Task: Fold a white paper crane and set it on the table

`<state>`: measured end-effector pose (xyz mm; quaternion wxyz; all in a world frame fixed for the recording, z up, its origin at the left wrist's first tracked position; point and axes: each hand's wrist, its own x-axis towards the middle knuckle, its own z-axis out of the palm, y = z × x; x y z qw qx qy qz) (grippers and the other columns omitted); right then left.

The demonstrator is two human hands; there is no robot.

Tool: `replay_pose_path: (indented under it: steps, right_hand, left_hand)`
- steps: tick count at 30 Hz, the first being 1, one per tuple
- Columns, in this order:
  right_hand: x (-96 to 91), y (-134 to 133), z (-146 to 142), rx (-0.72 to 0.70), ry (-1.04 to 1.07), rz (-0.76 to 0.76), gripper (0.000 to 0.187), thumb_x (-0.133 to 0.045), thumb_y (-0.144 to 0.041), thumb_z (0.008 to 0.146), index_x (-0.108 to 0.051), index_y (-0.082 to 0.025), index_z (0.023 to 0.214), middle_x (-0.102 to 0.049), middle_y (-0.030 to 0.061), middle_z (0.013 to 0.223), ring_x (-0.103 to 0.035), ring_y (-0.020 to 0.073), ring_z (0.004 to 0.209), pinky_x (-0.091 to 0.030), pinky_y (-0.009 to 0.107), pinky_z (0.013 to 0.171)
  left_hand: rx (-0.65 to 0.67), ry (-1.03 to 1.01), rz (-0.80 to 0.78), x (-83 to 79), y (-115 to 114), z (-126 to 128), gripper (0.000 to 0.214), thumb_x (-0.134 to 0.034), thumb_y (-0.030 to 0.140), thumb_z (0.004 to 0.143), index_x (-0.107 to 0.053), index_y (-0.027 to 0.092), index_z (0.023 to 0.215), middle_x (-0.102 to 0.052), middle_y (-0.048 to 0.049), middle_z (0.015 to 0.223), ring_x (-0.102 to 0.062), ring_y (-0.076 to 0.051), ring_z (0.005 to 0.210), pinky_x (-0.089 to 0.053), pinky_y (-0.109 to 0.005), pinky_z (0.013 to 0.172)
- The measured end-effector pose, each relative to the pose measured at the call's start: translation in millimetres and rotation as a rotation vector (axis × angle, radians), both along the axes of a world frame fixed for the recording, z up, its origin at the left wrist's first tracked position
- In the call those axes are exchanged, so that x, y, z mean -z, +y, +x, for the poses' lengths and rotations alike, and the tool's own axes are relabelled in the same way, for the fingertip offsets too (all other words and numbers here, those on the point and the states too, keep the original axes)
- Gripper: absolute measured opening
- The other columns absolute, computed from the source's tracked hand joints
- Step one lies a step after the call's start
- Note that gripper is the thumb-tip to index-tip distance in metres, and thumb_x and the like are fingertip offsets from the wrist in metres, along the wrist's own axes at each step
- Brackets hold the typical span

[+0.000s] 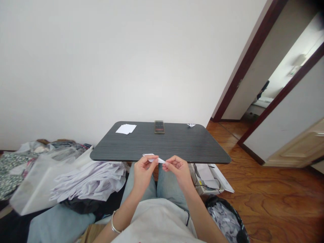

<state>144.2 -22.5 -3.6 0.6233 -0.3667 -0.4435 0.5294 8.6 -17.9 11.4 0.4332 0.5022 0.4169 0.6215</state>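
Observation:
A narrow piece of folded white paper point(161, 161) is stretched between my two hands, just in front of the table's near edge. My left hand point(145, 168) pinches it between thumb and fingers, and one end sticks out past the fingertips to the left. At the pointed right end, my right hand point(178, 167) grips it with thumb and forefinger. On the dark table point(121, 148) beyond lie a small stack of white paper sheets point(126, 129) at the left, a phone point(159, 127) in the middle and a folded paper crane point(191, 125) at the far right.
Piled clothes and white fabric point(93, 180) lie left of my legs. Right of them stand a box with papers and cables point(206, 179) and a black-lined bin point(226, 216) of paper scraps. A white wall point(141, 67) rises behind the table; a doorway opens at right.

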Motion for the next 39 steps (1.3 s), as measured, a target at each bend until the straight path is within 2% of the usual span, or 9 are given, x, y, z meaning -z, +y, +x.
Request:
replay_pose_path:
  steps: [7,12,19,24,30,36,39]
  right_hand:
    - [-0.4,0.0,-0.9,0.009,-0.005,-0.017,0.021,-0.076,-0.032,0.061,-0.062,-0.017,0.068,-0.069,0.0024,0.06,-0.064,0.0145,0.054,-0.052,0.024,0.053]
    - [-3.1,-1.6,-1.5,-0.04,0.017,-0.039,0.019,-0.073,-0.032,0.065,-0.063,-0.017,0.07,-0.069,0.002,0.062,-0.064,0.0131,0.055,-0.052,0.023,0.054]
    - [-1.8,-1.8,-3.9,-0.024,0.031,-0.077,0.02,-0.074,-0.032,0.063,-0.062,-0.016,0.067,-0.068,0.0009,0.058,-0.062,0.0122,0.05,-0.051,0.022,0.051]
    - [-0.4,-1.2,-4.1,0.001,0.029,-0.072,0.02,-0.075,-0.031,0.062,-0.062,-0.016,0.063,-0.068,0.0013,0.057,-0.061,0.0113,0.048,-0.051,0.022,0.051]
    - [-0.6,-2.3,-6.0,0.059,0.002,0.012,0.02,-0.074,-0.031,0.063,-0.059,-0.018,0.065,-0.066,-0.0001,0.055,-0.06,0.0122,0.048,-0.05,0.023,0.049]
    - [-2.4,-3.2,-4.8,0.009,0.001,0.024,0.023,-0.062,-0.041,0.074,-0.063,-0.019,0.081,-0.067,0.001,0.06,-0.063,0.0141,0.053,-0.051,0.024,0.052]
    - [-1.8,-2.9,-6.3,-0.023,-0.018,0.023,0.023,-0.066,-0.04,0.07,-0.064,-0.018,0.078,-0.067,0.0009,0.06,-0.061,0.0129,0.051,-0.05,0.023,0.05]
  left_hand:
    - [-0.027,0.03,0.022,5.0,0.7,-0.4,0.016,-0.068,0.026,0.067,-0.069,0.014,0.078,-0.065,-0.005,0.076,-0.062,-0.016,0.069,-0.053,-0.027,0.066]
    - [-0.056,0.071,0.053,7.1,-0.1,-0.4,0.015,-0.067,0.025,0.069,-0.069,0.015,0.078,-0.065,-0.0049,0.078,-0.062,-0.016,0.071,-0.054,-0.027,0.066]
    - [-0.09,0.162,0.108,4.9,-3.4,0.7,0.012,-0.066,0.024,0.069,-0.07,0.016,0.077,-0.066,-0.0046,0.076,-0.064,-0.016,0.071,-0.054,-0.025,0.064]
    - [-0.048,0.092,0.05,6.7,-1.8,0.6,0.014,-0.067,0.024,0.067,-0.07,0.015,0.077,-0.067,-0.005,0.078,-0.063,-0.016,0.072,-0.054,-0.026,0.066]
    - [-0.004,-0.024,-0.035,2.6,-0.3,2.1,0.016,-0.07,0.026,0.063,-0.069,0.014,0.073,-0.067,-0.004,0.072,-0.063,-0.015,0.064,-0.054,-0.026,0.062]
    - [-0.031,-0.055,-0.06,-1.7,-0.5,2.7,0.015,-0.071,0.026,0.061,-0.069,0.015,0.072,-0.066,-0.0019,0.069,-0.062,-0.014,0.061,-0.054,-0.026,0.061]
    - [-0.023,-0.059,-0.06,0.1,-0.4,2.4,0.016,-0.07,0.026,0.062,-0.069,0.015,0.073,-0.066,-0.0024,0.069,-0.062,-0.014,0.062,-0.054,-0.026,0.062]
